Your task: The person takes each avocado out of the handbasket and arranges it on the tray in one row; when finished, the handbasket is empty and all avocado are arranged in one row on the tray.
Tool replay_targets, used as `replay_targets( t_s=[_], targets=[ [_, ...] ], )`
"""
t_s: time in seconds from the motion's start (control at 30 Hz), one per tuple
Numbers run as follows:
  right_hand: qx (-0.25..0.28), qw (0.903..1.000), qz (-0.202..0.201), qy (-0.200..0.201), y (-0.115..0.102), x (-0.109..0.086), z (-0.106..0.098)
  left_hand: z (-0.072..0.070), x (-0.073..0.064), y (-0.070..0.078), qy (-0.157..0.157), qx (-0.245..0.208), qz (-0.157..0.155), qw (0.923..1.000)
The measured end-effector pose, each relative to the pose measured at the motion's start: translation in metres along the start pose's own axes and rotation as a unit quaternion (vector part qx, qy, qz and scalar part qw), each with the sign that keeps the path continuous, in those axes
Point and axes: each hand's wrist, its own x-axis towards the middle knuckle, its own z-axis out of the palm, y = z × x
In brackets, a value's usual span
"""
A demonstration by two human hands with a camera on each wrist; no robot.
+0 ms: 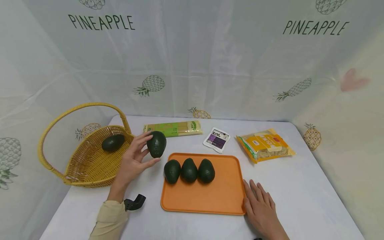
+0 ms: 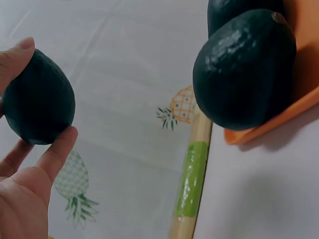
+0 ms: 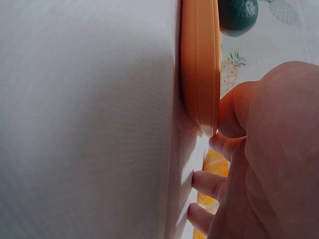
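Observation:
Between thumb and fingertips, my left hand [image 1: 132, 163] holds a dark green avocado [image 1: 156, 144] above the table, left of the orange tray [image 1: 207, 201]. The left wrist view shows the same avocado [image 2: 41, 99] pinched from opposite sides. Three more lie side by side along the tray's back left: a left avocado [image 1: 172, 171], a middle avocado [image 1: 189, 170] and a right avocado [image 1: 206, 171]. My right hand [image 1: 260, 208] touches the tray's right edge with its fingers extended; in the right wrist view the fingers meet the tray rim [image 3: 202, 64].
A yellow wicker basket [image 1: 93, 168] with a tall handle stands at the left, one avocado [image 1: 113, 143] inside. Along the back lie a long noodle packet [image 1: 174, 129], a white and purple sachet [image 1: 217, 140] and an orange pasta bag [image 1: 265, 145]. A patterned curtain hangs behind.

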Motion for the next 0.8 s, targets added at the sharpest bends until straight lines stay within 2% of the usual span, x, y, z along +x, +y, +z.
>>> replay_targets(
  t_s=[0.2,0.5,0.8],
  targets=[
    [0.001,1.0000,-0.001,0.004,-0.002,-0.001,-0.001,0.011,0.005,0.007,-0.008,0.031,0.018,0.9994],
    [0.009,0.9999,-0.008,0.001,0.001,-0.002,0.000,0.032,0.009,0.010,-0.053,0.077,0.050,0.9944],
    [0.015,0.9998,-0.013,-0.002,0.002,-0.001,-0.002,0.049,0.012,0.010,-0.088,0.094,0.061,0.9897]
  ],
)
